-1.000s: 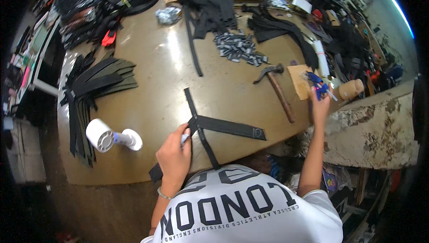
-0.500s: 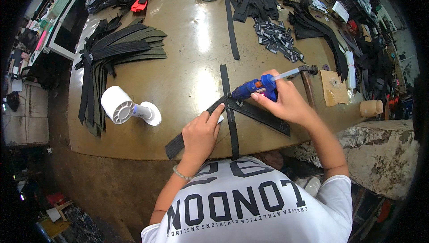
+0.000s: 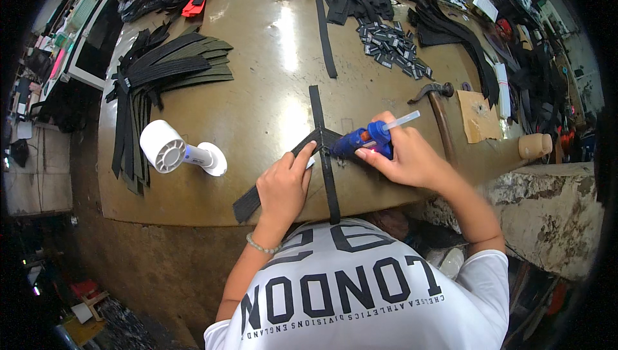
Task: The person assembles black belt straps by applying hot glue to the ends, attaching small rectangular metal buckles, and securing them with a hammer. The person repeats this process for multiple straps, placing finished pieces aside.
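Glue gun had moved over to the strap, right hand gripping it, while the left hand, fingers close-set just left of the strap, was best kept off the nozzle.

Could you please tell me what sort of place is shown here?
Most likely a small workshop where straps are worked by hand: a strap bundle lies on the table, a hammer lies farther right, and the right hand holds a blue glue gun.
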Demonstrator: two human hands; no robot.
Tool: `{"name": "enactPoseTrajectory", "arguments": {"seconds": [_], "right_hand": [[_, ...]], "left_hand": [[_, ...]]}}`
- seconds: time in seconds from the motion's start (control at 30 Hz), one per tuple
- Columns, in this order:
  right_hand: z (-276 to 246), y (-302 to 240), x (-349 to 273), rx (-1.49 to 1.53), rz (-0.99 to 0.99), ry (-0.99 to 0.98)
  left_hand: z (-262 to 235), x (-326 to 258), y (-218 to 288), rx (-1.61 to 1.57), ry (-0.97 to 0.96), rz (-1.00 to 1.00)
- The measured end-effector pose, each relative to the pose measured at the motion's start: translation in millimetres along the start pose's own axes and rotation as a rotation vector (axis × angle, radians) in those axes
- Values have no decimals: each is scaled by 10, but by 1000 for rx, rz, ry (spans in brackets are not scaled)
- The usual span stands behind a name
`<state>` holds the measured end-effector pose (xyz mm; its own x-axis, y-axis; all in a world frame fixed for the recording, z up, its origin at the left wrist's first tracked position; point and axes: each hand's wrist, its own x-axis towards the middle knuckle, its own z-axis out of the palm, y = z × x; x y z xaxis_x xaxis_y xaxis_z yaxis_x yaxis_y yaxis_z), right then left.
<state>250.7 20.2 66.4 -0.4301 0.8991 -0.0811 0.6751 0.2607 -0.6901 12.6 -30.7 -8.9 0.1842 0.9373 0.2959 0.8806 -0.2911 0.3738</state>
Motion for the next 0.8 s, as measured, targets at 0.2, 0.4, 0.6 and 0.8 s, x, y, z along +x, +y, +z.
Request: {"name": "enactPoseTrajectory", "arguments": {"seconds": [0.2, 0.4, 0.6, 0.8], "right_hand": [[-40, 18, -180, 170, -43, -170], [-405, 925, -548, 299, 283, 1048], [-735, 1206, -1249, -553, 1136, 675], [-13, -56, -849, 75, 233, 565]], "left_hand": [[-12, -7, 28, -70, -11, -56], [-78, 57, 16, -328, 206, -141], [-233, 120, 45, -1665, 170, -606], [-165, 303, 171, -2457, -246, -928]]}}
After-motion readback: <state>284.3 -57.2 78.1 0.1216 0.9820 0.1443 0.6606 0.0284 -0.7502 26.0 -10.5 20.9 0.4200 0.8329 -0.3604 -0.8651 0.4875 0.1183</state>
